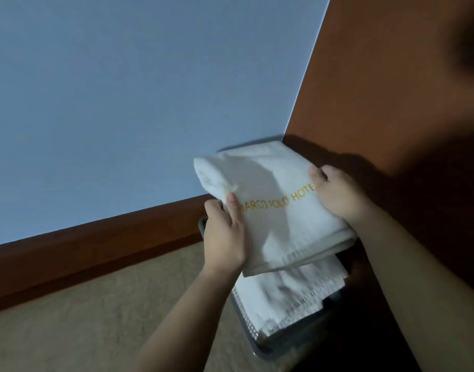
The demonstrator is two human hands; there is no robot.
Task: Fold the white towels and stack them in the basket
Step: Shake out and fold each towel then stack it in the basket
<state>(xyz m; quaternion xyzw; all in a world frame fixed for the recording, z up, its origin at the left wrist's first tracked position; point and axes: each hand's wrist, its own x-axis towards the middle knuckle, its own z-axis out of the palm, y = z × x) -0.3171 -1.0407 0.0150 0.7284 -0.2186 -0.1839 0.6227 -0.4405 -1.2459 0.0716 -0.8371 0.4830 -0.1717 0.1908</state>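
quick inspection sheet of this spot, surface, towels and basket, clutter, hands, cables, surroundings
surface: beige carpet.
job's things: folded white towel with gold lettering held over the grey basket; another white towel already lies inside.
clutter: nothing seen.
grippers: left hand grips the towel's left edge, right hand grips its right edge.
cables: nothing seen.
surroundings: pale wall, brown skirting board, brown panel on the right; basket sits in the corner.

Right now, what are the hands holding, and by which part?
Both hands grip one folded white towel above the basket: left hand on its left edge, right hand on its right edge.
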